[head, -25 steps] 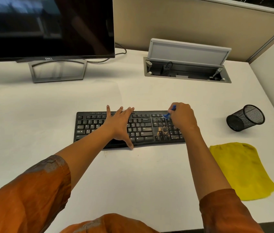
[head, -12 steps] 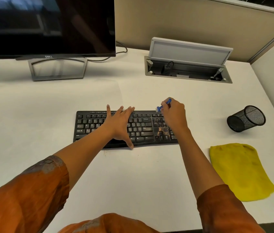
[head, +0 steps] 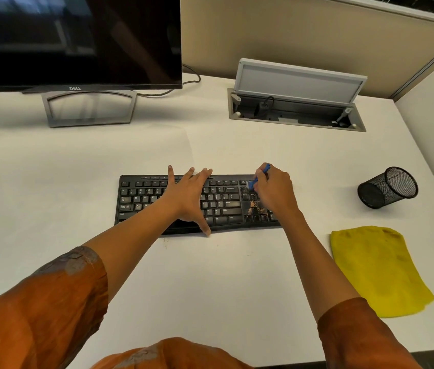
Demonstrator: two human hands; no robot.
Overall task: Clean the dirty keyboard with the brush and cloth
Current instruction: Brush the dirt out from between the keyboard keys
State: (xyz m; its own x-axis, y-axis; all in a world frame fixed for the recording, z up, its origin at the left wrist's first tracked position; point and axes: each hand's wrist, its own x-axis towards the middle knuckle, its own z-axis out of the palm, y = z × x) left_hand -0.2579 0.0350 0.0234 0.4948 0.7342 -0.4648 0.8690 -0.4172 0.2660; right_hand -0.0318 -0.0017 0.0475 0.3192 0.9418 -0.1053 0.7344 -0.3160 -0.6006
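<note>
White table (head: 210,288) against a beige partition (head: 277,35), black keyboard (head: 226,206) mid-table, left hand (head: 188,198) flat on its keys, right hand (head: 273,190) gripping a blue brush (head: 261,175), bristles seemingly at the orange-speckled keys, yellow cloth (head: 375,270) right of the keyboard.

We see bare worktop (head: 64,169) to the left of the keyboard (head: 141,198) and in front of it. On the right, a tipped mesh pen cup (head: 387,187) and a yellow cloth (head: 378,270) narrow the way. Behind, the monitor stand (head: 89,109) and an open cable box (head: 295,102) block the far edge, with a gap between them.
</note>
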